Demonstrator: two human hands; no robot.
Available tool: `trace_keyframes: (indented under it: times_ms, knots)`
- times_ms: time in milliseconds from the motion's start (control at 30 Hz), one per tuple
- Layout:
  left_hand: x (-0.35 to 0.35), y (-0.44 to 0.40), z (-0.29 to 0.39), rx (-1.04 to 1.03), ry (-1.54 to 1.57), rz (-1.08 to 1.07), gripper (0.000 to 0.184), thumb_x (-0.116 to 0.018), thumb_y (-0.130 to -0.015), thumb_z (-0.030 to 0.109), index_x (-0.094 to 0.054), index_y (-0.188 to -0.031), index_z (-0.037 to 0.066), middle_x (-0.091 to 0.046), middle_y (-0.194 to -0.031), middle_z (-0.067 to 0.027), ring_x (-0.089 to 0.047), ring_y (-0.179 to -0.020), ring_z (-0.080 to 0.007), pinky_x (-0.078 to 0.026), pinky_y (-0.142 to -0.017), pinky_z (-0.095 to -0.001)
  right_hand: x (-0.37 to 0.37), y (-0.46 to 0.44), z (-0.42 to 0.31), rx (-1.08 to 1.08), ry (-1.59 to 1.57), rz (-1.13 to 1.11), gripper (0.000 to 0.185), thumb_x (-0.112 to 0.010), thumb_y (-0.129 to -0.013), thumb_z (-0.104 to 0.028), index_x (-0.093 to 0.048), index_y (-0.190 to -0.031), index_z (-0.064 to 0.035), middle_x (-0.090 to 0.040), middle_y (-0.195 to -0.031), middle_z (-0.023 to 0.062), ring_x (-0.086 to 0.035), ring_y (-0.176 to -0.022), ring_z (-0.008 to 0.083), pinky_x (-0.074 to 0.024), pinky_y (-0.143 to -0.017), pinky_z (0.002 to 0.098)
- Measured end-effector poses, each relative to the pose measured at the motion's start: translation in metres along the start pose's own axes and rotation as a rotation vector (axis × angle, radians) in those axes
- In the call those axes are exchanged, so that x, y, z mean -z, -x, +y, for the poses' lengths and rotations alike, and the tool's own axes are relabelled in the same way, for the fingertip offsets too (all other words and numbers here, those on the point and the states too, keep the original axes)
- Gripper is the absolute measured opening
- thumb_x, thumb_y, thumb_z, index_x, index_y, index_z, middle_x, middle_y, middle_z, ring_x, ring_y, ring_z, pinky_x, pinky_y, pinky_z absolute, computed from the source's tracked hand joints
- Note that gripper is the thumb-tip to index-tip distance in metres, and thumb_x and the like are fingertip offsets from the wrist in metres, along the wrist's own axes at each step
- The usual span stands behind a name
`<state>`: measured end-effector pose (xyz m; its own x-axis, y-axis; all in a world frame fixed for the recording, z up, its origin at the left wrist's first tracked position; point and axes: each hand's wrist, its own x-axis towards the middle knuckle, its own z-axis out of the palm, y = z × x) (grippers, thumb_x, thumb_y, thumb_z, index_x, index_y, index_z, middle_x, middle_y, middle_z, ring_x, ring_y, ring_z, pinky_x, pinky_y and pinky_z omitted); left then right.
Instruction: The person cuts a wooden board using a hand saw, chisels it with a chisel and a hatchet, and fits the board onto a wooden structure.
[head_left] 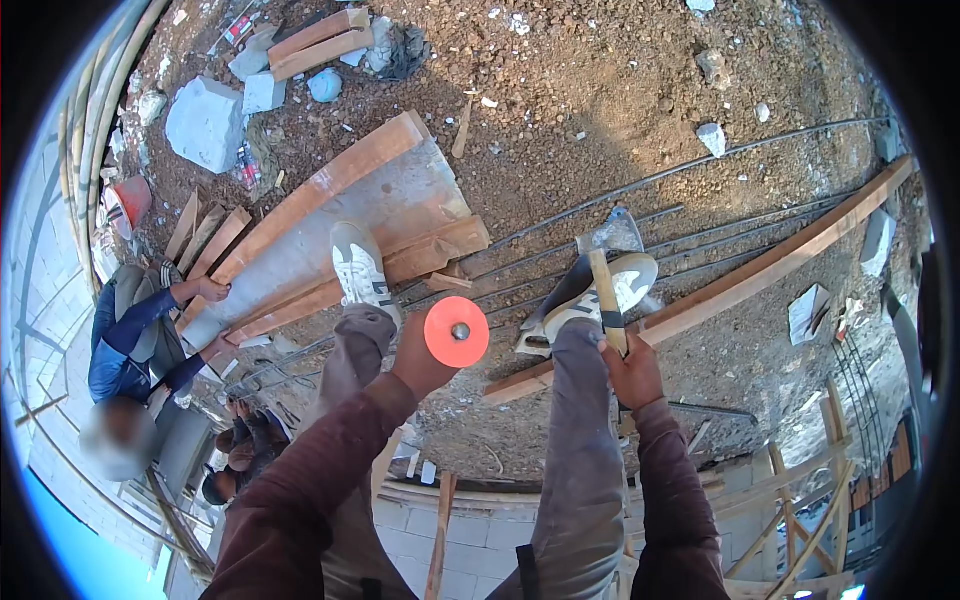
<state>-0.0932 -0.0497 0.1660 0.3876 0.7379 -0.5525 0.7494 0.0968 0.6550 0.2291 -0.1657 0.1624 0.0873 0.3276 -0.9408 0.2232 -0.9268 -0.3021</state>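
Note:
My left hand (423, 362) is closed around a chisel with a round orange hand guard (458, 345); its metal end faces me and its shaft is hidden. My right hand (634, 372) grips a wooden-handled tool (606, 290) with a dark band on it. The tool's head cannot be made out. Beside my right shoe (602, 297) lies what looks like a handsaw (534, 343), partly covered by the shoe. A grey metal piece (612, 234) rests just past the shoe's toe. My left shoe (358, 265) is against a trough-like form of wooden boards (330, 225).
A co-worker (140, 325) crouches at the left, hands on the form's end. More people (255, 445) are below. Steel bars (700, 245) and a long timber (760, 275) cross the right side. Concrete blocks (205, 125) lie at upper left, an orange bucket (128, 203) at far left.

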Motion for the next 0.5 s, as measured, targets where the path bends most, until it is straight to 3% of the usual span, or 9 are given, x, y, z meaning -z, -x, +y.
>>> trace_keyframes:
  times_ms: [33, 67, 100, 167, 267, 333, 433, 500]
  knots:
    - [0.013, -0.005, 0.002, 0.013, -0.041, 0.064, 0.027, -0.076, -0.077, 0.002, -0.069, -0.103, 0.003, -0.071, -0.095, -0.0124, -0.070, -0.093, -0.0281, -0.053, -0.082, -0.0352, -0.008, -0.007, 0.002, -0.051, -0.072, -0.049, 0.034, -0.071, -0.092, -0.031, -0.065, -0.096, 0.0019, -0.068, -0.076, 0.0162, -0.071, -0.073, 0.0282, -0.0531, -0.066, 0.0419]
    - [0.032, -0.014, 0.000, 0.074, 0.048, 0.047, 0.020, -0.072, -0.083, 0.001, -0.068, -0.103, 0.002, -0.070, -0.092, -0.0081, -0.069, -0.089, -0.0244, -0.053, -0.079, -0.0358, -0.020, -0.017, 0.005, 0.050, -0.023, -0.003, 0.035, -0.072, -0.091, -0.032, -0.065, -0.096, 0.0020, -0.068, -0.078, 0.0179, -0.071, -0.075, 0.0311, -0.0532, -0.068, 0.0428]
    - [0.038, -0.023, -0.004, 0.061, 0.088, 0.253, 0.007, -0.071, -0.092, 0.007, -0.065, -0.094, 0.004, -0.065, -0.085, -0.0027, -0.064, -0.076, -0.0160, -0.051, -0.068, -0.0333, -0.030, -0.030, 0.008, 0.150, 0.028, 0.047, 0.036, -0.073, -0.090, -0.032, -0.065, -0.096, 0.0021, -0.069, -0.081, 0.0197, -0.070, -0.077, 0.0341, -0.0533, -0.070, 0.0438]
    - [0.062, -0.026, -0.014, 0.386, 0.222, 0.287, 0.019, -0.071, -0.096, 0.018, -0.059, -0.087, 0.007, -0.056, -0.076, 0.0012, -0.053, -0.065, -0.0093, -0.043, -0.058, -0.0280, -0.034, -0.057, -0.002, 0.282, 0.110, 0.129, 0.039, -0.074, -0.088, -0.035, -0.065, -0.097, 0.0024, -0.070, -0.084, 0.0226, -0.070, -0.079, 0.0389, -0.0533, -0.073, 0.0453]
    - [0.088, -0.025, 0.024, 0.648, 0.639, 0.344, 0.024, -0.071, -0.097, 0.022, -0.054, -0.084, 0.011, -0.047, -0.071, 0.0032, -0.046, -0.060, -0.0064, -0.038, -0.054, -0.0240, -0.030, -0.133, -0.016, 0.396, 0.196, 0.258, 0.040, -0.074, -0.089, -0.036, -0.064, -0.102, 0.0008, -0.069, -0.091, 0.0217, -0.069, -0.084, 0.0398, -0.0531, -0.075, 0.0467]
    - [0.098, -0.014, 0.038, 0.666, 0.639, 0.301, 0.022, -0.071, -0.097, 0.021, -0.054, -0.087, 0.011, -0.045, -0.072, 0.0041, -0.045, -0.061, -0.0074, -0.039, -0.055, -0.0252, -0.024, -0.167, -0.033, 0.562, 0.586, 0.596, 0.039, -0.072, -0.091, -0.035, -0.063, -0.109, -0.0023, -0.067, -0.101, 0.0203, -0.068, -0.091, 0.0406, -0.0526, -0.079, 0.0502]
    - [0.115, 0.012, 0.061, 0.733, 0.661, 0.220, 0.021, -0.072, -0.096, 0.020, -0.057, -0.090, 0.008, -0.050, -0.076, 0.0032, -0.048, -0.064, -0.0075, -0.041, -0.056, -0.0260, -0.055, -0.153, -0.085, 0.659, 0.677, 0.834, 0.039, -0.065, -0.095, -0.040, -0.061, -0.113, -0.0050, -0.063, -0.106, 0.0197, -0.066, -0.096, 0.0414, -0.0523, -0.082, 0.0536]
    - [0.124, 0.035, 0.071, 0.675, 0.680, 0.187, 0.019, -0.073, -0.095, 0.018, -0.058, -0.093, 0.007, -0.052, -0.075, 0.0031, -0.049, -0.063, -0.0069, -0.040, -0.056, -0.0257, -0.111, -0.130, -0.106, 0.347, 0.588, 0.225, 0.044, -0.060, -0.096, -0.045, -0.061, -0.111, -0.0043, -0.064, -0.111, 0.0206, -0.067, -0.100, 0.0410, -0.0528, -0.085, 0.0546]
